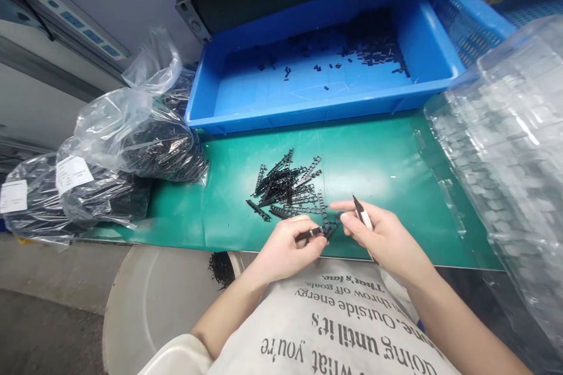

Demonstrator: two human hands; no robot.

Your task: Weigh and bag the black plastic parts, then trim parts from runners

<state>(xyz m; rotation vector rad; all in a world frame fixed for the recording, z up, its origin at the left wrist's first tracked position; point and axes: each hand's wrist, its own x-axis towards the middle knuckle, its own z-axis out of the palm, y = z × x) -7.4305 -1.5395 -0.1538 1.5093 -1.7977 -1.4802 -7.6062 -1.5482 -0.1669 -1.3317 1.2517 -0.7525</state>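
My left hand (290,249) is closed on a black plastic strip (310,234), pinched between thumb and fingers near the table's front edge. Right beside it, my right hand (385,237) grips a slim white tool with a dark pointed tip (361,211); its exact kind is unclear. The right index finger stretches toward the strips while the thumb is close to a small dark piece. Just beyond both hands lies a loose pile of black ladder-like plastic strips (285,186) on the green table mat (365,152).
A blue bin (264,120) with small black pieces stands behind the pile. Clear bags of black parts (162,146) lie at left, stacked clear plastic trays (514,146) at right. Below the table edge is a large pale round container (145,304).
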